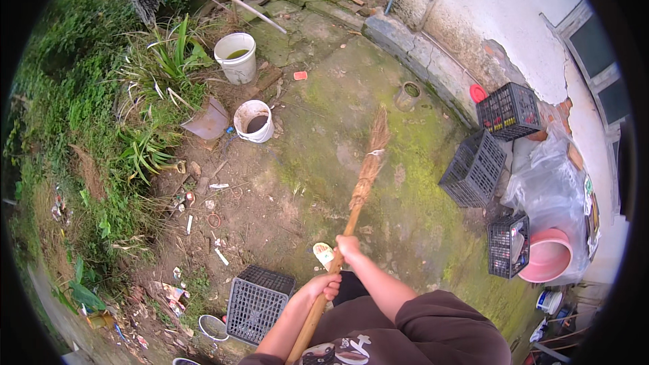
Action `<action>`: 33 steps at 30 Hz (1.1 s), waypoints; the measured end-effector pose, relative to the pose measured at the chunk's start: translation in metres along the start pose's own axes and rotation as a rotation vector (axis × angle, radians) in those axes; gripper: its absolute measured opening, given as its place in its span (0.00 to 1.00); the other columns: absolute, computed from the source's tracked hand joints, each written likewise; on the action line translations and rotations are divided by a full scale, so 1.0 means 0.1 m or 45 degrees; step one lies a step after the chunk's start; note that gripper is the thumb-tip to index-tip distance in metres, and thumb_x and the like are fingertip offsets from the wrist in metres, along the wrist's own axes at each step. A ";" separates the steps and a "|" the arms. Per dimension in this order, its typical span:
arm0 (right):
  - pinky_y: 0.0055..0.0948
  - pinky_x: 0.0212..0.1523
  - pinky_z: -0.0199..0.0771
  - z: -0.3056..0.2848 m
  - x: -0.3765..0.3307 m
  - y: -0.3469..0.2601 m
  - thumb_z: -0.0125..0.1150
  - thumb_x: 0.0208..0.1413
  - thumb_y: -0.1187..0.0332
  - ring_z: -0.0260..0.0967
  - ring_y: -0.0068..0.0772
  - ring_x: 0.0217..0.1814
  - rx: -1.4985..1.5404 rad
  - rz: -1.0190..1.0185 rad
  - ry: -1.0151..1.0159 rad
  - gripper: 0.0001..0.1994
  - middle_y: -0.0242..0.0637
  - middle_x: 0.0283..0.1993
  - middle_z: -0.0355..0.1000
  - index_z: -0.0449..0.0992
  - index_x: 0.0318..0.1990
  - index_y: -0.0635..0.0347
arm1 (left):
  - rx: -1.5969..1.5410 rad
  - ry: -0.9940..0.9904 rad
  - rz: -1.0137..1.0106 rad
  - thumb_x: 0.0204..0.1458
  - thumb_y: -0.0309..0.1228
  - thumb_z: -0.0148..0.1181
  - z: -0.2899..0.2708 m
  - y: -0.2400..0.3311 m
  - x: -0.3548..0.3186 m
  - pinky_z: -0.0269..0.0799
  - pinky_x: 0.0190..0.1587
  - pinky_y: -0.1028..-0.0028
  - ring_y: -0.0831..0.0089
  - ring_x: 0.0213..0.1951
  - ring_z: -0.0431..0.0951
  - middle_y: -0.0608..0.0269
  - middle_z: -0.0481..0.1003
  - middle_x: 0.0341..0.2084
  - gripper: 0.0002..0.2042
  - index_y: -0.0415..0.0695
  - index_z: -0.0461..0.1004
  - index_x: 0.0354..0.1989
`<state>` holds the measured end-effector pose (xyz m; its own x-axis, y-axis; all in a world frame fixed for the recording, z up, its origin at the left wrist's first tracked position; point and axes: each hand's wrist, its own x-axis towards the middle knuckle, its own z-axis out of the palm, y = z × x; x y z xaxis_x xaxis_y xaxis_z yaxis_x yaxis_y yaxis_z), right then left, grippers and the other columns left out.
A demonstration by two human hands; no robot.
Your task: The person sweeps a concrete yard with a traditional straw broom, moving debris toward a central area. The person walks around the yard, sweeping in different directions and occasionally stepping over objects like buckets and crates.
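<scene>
A white bucket [238,70] beside the leafy plants [174,53] holds greenish liquid, and a second white bucket [265,133], nearer, has something dark in its bottom. Near the wall [503,3] stands a dark crate [526,111] with red and yellow things inside; another dark crate [473,170] sits just beside it, its contents unclear. A smaller black crate [499,251] with assorted items stands against a pink basin [541,272]. At lower left, a grey crate [255,307] is next to a small pale pail [213,328]. The straw broom [365,184] slants away from the person, its bristles out over the mossy ground [324,142]; whether they touch it I can't tell. The right hand [348,249] wraps the handle just below the straw, forearm angling in from the right; the left hand [324,287] grips lower down, fingers curled round. White printing [355,350] marks the brown shirt [419,334].
</scene>
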<state>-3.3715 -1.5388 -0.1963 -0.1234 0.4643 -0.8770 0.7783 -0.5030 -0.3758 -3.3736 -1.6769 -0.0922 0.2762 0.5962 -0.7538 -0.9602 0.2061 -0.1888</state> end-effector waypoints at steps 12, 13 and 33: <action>0.37 0.11 0.66 0.70 -0.88 -0.24 0.54 0.48 0.67 0.63 0.38 0.11 0.034 -0.150 -0.625 0.11 0.39 0.16 0.63 0.62 0.30 0.65 | -0.074 0.028 0.521 0.50 0.27 0.47 -0.20 -0.36 -0.79 0.51 0.10 0.82 0.86 0.08 0.53 0.77 0.56 0.11 0.03 0.48 0.60 0.27; 0.37 0.10 0.66 0.52 -0.91 -0.17 0.54 0.47 0.67 0.63 0.39 0.10 0.014 -0.169 -0.577 0.11 0.40 0.15 0.62 0.62 0.28 0.65 | -0.016 0.124 0.514 0.50 0.27 0.47 -0.12 -0.52 -0.72 0.51 0.10 0.81 0.85 0.08 0.53 0.76 0.57 0.11 0.04 0.48 0.60 0.26; 0.41 0.51 0.68 -2.30 -1.18 2.26 0.54 0.49 0.68 0.69 0.48 0.45 -0.386 0.568 -1.242 0.15 0.48 0.39 0.68 0.64 0.40 0.71 | -0.005 0.443 0.785 0.45 0.23 0.50 0.83 -4.71 0.27 0.57 0.08 0.78 0.82 0.08 0.59 0.69 0.60 0.10 0.07 0.42 0.58 0.29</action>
<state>-3.0389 -1.5399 -0.1087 -0.1227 -0.5523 -0.8246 0.9752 -0.2212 0.0031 -2.9100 -1.6939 0.0283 -0.3474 0.3206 -0.8812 -0.9373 -0.0924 0.3359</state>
